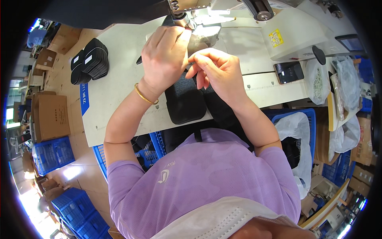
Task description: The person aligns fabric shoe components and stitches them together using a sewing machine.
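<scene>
The black pad [186, 104] lies on the white surface [123, 79], bodyward of both my hands, long axis running toward the sewing machine [189, 5]. My right hand [221, 72], fingertips pinched, is nearer its far end; my left hand [165, 55] curls beyond. Whether either grips anything, I can't tell.
</scene>
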The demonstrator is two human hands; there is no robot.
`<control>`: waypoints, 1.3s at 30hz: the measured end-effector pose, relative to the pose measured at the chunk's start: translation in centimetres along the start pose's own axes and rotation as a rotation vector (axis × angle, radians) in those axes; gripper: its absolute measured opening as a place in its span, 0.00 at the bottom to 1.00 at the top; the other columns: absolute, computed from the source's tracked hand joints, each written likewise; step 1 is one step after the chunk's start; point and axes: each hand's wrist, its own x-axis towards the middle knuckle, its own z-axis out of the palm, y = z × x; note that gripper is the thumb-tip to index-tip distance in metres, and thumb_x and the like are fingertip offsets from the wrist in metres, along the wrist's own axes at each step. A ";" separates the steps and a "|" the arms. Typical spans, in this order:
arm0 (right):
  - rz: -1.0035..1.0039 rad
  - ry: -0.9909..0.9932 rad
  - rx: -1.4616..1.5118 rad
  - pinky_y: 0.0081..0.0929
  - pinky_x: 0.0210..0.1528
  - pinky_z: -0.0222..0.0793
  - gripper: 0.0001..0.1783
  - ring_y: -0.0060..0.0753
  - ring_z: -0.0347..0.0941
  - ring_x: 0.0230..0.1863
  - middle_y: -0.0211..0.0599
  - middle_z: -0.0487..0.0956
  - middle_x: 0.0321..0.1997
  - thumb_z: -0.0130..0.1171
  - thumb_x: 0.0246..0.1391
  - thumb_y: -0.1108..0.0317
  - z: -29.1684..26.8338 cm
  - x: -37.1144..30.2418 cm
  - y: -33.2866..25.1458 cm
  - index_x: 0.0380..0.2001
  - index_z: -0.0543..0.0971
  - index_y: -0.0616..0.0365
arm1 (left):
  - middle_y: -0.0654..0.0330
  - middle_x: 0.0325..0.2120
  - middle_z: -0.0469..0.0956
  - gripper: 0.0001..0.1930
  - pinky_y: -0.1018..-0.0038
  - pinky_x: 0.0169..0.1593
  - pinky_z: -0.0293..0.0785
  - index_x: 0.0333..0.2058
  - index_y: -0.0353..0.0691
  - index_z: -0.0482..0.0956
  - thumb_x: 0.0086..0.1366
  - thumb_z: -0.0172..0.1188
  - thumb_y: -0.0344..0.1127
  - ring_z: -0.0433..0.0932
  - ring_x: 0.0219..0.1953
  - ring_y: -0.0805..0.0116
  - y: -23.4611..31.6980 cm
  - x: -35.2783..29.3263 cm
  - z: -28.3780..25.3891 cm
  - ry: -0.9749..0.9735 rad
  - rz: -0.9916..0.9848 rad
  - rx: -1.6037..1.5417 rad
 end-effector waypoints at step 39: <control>-0.026 -0.085 0.042 0.21 0.35 0.79 0.13 0.23 0.78 0.34 0.35 0.80 0.35 0.43 0.67 0.72 1.2 0.3 1.1 0.43 0.76 0.67 | 0.65 0.35 0.78 0.19 0.73 0.32 0.72 0.34 0.38 0.82 0.37 0.62 0.33 0.74 0.32 0.67 1.4 0.8 -2.5 -0.048 0.108 0.059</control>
